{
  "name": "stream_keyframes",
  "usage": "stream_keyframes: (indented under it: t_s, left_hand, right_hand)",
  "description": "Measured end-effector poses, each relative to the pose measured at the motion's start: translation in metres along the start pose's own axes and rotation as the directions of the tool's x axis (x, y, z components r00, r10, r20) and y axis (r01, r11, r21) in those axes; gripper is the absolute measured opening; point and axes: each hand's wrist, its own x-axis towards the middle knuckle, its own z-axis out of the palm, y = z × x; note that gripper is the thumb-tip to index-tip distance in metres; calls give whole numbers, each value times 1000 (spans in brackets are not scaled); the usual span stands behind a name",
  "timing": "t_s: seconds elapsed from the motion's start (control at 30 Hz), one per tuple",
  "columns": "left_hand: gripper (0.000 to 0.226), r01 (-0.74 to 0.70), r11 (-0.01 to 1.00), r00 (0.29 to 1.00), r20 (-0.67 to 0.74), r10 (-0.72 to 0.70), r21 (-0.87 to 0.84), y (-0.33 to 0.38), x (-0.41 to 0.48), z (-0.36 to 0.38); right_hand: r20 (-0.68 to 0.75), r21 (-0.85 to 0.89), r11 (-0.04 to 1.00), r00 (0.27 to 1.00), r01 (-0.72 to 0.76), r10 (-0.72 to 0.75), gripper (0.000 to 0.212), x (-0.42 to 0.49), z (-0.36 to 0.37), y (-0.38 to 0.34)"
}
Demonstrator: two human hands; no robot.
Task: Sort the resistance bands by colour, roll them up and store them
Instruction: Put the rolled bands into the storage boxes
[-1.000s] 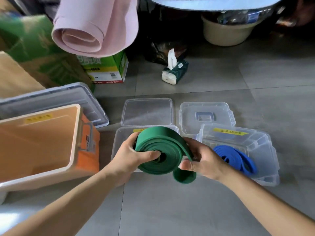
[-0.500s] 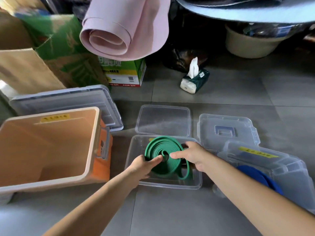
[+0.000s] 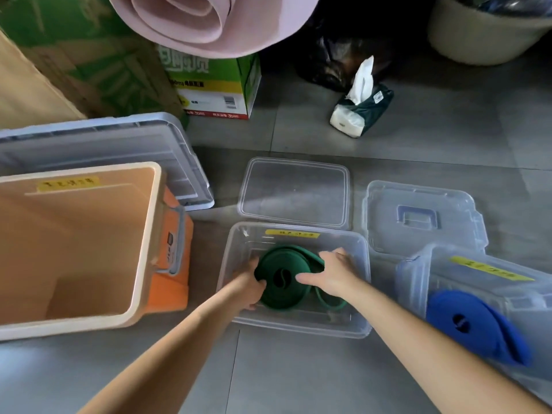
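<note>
Left grip curled round the left edge of the rolled green band; right grip clasping its right side, thumb on top. Roll flat inside the middle clear box on the floor. Rolled blue band in the neighbouring box.

we've got a rolled-up pink mat hanging over a green-and-white carton, tissue pack out on the grey tiles, black bag just behind it, beige tub top right, cardboard on our left
</note>
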Motion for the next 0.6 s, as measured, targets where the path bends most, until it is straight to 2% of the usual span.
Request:
stream_keyframes:
  t_s: [0.1,0.17,0.23,0.3,0.47,0.6]
  left_hand:
    - [47,103,995,992,68,-104,20,4,4,-3]
    - [46,87,968,995,32,-98,235,11,-6,-6]
    - [53,16,879,1000,6,-21,476,16,-27,-11]
    - [51,-52,818,998,11,55,572,30,-63,-28]
    - [38,-155,905,986,7,166,396,70,-187,-62]
    - [43,-172,910,985,59,162,377,112,-312,-79]
  right_hand:
    - [-49,-68,995,996,66,-69,90,-9,0,1]
    - [-36,-118,984,990,130,-135,90,-26,-8,2]
    - [-7,-112,969,975,220,-222,80,-54,-25,7]
    - [19,-42,965,966,260,-259,68,-95,-53,11]
    - [4,112,991,998,69,-70,63,-207,-116,30]
    - [3,132,991,1000,-5,5,61,-328,-168,29]
